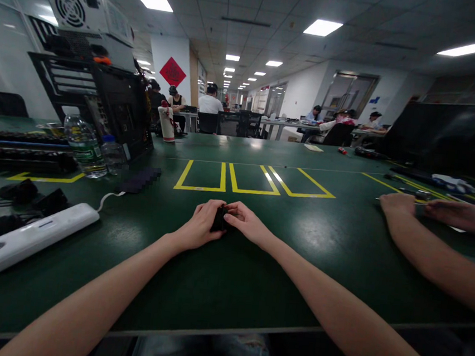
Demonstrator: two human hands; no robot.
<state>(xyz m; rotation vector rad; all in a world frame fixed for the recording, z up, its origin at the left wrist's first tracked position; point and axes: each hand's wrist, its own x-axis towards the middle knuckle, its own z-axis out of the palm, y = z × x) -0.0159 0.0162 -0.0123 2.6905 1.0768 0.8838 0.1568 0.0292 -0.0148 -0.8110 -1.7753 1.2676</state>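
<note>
Between my two hands, low over the green table (pixel 253 280), is a small black object (pixel 220 219). My left hand (pixel 203 222) is closed round its left side, with the thumb at the bottom. The fingers of my right hand (pixel 245 221) pinch it from the right. Much of the object is hidden by my fingers, and its exact shape is too dark to make out. Beyond my hands, three yellow tape outlines (pixel 254 191) lie side by side on the table.
A white power strip (pixel 34 237) and black parts (pixel 18 190) lie at the left. Behind them stand water bottles (pixel 83 146) and a black computer case (pixel 122 105). At the right, another person's hands (pixel 398 204) work near tools. People sit in the background.
</note>
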